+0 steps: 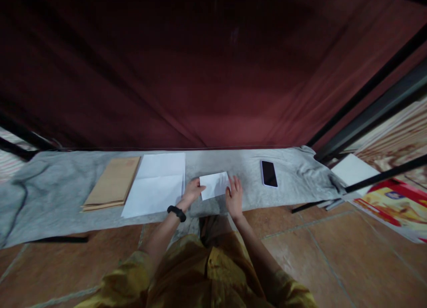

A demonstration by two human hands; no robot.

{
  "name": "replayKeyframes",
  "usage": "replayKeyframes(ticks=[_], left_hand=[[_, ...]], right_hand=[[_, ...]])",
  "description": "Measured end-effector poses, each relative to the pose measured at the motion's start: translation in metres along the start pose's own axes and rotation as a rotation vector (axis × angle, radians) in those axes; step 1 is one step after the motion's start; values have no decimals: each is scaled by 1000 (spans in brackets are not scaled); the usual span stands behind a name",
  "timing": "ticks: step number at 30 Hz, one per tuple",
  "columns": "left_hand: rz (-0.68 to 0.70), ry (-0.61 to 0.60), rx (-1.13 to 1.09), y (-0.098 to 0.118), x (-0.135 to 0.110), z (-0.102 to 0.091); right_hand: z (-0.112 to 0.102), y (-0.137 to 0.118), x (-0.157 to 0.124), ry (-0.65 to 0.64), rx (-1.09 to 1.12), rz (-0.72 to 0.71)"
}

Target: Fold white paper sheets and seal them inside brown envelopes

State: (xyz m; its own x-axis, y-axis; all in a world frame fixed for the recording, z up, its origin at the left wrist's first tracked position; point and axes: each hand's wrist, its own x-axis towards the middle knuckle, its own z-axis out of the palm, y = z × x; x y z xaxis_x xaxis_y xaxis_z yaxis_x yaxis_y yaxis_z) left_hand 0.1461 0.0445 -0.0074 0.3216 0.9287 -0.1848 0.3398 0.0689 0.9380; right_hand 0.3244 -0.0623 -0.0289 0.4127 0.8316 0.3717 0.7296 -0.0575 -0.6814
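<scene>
A small folded white paper (215,184) lies on the grey cloth (60,190) in front of me. My left hand (192,191), with a black band on its wrist, pinches the paper's left edge with closed fingers. My right hand (234,194) rests flat at the paper's right edge, fingers stretched out and spread. A larger stack of white sheets (156,183) lies just left of my left hand, and a pile of brown envelopes (113,182) sits further left.
A black phone (268,173) lies face up on the cloth to the right. Dark red fabric (200,77) hangs behind the cloth. Black metal bars (373,108), a white sheet (353,169) and a colourful printed sheet (393,206) are at the right. Tiled floor (333,263) is beneath me.
</scene>
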Motion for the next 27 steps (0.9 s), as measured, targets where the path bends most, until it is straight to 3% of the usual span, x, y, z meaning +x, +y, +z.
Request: replayKeyframes(ticks=[2,4,9,12,15,19,27], left_hand=[[11,17,93,2,5,0],[18,58,194,5,8,-1],[65,186,395,8,-4,4],[293,274,633,7,-22,19],[481,157,870,2,-38,38],[456,80,1008,-6,-48,53],[462,115,1062,-9,-45,51]], right_hand=[[3,-6,-1,-151,-107,-165],[8,-11,-2,-247,-222,-231],[18,-15,-3,-286,-407,-210],[20,-15,-5,-277,-433,-214],[19,-15,-6,-293,-461,-212],[14,-11,-5,-349,-472,-232],[14,-7,15,-345,-409,-198]])
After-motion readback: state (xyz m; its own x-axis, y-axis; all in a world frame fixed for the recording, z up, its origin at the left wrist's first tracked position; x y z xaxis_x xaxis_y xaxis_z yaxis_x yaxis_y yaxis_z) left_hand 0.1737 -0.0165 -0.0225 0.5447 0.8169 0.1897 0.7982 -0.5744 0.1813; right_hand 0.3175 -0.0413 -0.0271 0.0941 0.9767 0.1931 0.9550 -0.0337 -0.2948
